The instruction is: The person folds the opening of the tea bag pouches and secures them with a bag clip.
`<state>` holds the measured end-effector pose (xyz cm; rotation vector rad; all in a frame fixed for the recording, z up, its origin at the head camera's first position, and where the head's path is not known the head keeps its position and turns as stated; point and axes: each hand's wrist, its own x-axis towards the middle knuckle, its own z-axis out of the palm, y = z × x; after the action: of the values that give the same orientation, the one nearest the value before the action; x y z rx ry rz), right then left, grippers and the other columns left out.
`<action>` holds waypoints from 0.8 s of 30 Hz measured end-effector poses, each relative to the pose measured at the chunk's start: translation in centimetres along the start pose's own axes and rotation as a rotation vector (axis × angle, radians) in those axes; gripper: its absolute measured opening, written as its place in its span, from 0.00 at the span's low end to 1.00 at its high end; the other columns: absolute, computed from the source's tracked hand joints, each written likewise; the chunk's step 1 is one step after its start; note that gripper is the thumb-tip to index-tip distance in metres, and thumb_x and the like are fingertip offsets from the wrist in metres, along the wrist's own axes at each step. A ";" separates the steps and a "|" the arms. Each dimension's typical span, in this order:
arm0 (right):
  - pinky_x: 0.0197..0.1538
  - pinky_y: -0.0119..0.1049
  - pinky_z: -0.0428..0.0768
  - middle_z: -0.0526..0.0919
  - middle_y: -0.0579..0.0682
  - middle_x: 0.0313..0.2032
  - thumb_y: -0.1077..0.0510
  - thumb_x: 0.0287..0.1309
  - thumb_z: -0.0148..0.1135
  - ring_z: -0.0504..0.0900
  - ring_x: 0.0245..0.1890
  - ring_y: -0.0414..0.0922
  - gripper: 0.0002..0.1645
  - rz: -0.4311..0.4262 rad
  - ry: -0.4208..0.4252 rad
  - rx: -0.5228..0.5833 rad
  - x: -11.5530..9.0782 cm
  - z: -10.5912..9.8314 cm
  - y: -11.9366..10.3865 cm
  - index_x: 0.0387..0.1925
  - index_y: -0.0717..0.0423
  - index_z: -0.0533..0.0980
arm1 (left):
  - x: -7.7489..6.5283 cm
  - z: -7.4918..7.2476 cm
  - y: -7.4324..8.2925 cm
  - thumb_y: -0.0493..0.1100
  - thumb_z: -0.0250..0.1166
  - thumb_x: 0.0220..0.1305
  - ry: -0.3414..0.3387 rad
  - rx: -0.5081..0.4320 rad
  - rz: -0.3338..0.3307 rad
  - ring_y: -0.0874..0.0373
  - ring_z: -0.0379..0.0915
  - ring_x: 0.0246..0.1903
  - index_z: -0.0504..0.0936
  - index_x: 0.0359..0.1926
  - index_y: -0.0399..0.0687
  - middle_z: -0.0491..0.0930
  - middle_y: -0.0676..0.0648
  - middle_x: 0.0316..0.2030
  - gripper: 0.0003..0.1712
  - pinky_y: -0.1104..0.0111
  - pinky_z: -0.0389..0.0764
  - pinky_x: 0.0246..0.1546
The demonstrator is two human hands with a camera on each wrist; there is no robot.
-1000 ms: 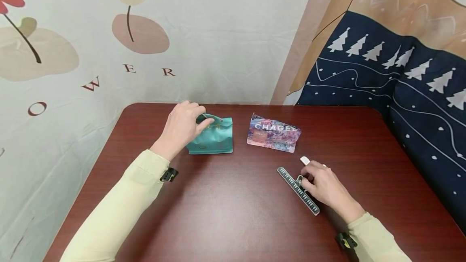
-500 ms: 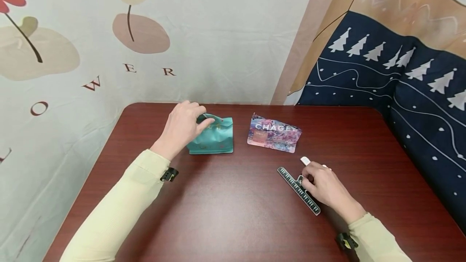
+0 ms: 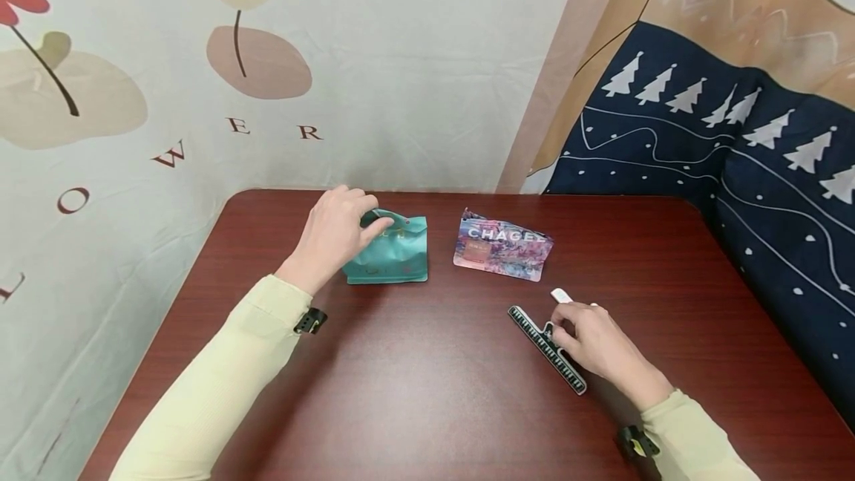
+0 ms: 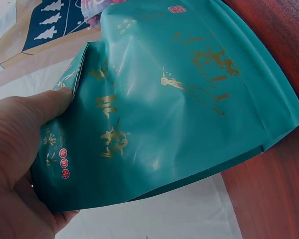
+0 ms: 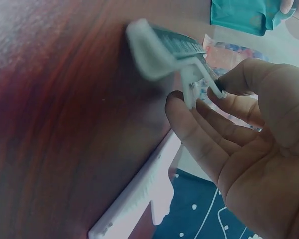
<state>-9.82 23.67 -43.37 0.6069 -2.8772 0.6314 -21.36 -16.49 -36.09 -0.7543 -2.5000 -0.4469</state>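
Note:
My left hand (image 3: 334,232) grips the folded top of a teal bag (image 3: 392,260) standing at the back of the table. In the left wrist view, the thumb presses on the front of that bag (image 4: 174,99), which has gold lettering. On the right, my right hand (image 3: 597,338) pinches the handles of a long clip (image 3: 544,347) with a piano-key pattern. The right wrist view shows the clip's two levers (image 5: 192,82) between thumb and fingers. A white clip (image 5: 139,194) lies on the table beside that hand, mostly hidden by it in the head view.
A pink and blue printed pouch (image 3: 502,245) lies at the back of the dark red table (image 3: 414,384), right of the teal bag. Behind the table hangs a pale printed cloth (image 3: 401,95). A navy cloth with white trees (image 3: 641,147) hangs at the right.

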 end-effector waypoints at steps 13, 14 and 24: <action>0.32 0.35 0.78 0.83 0.44 0.30 0.71 0.56 0.66 0.75 0.27 0.37 0.09 -0.073 0.009 0.014 0.7 -0.6 -0.7 0.31 0.53 0.82 | 0.0 0.0 -0.1 0.45 0.78 0.59 0.005 -0.011 0.000 0.48 0.68 0.26 0.80 0.26 0.42 0.80 0.43 0.23 0.16 0.59 0.73 0.32; 0.32 0.35 0.78 0.83 0.45 0.30 0.71 0.56 0.67 0.76 0.28 0.37 0.09 -0.075 0.007 0.016 0.8 -0.7 -0.8 0.32 0.53 0.82 | 0.0 0.0 -0.1 0.45 0.78 0.59 0.003 -0.009 -0.001 0.48 0.68 0.26 0.80 0.26 0.42 0.80 0.44 0.23 0.16 0.59 0.73 0.32; 0.31 0.33 0.77 0.82 0.44 0.32 0.71 0.55 0.68 0.73 0.29 0.37 0.10 -0.140 0.087 0.031 1.8 -0.9 -1.6 0.33 0.53 0.83 | 0.0 0.0 0.0 0.46 0.78 0.59 0.002 0.009 0.004 0.48 0.67 0.25 0.80 0.25 0.42 0.77 0.46 0.22 0.17 0.60 0.72 0.31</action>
<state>-10.75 22.12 -41.59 0.7584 -2.7207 0.6647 -21.36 -16.50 -36.09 -0.7554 -2.4969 -0.4344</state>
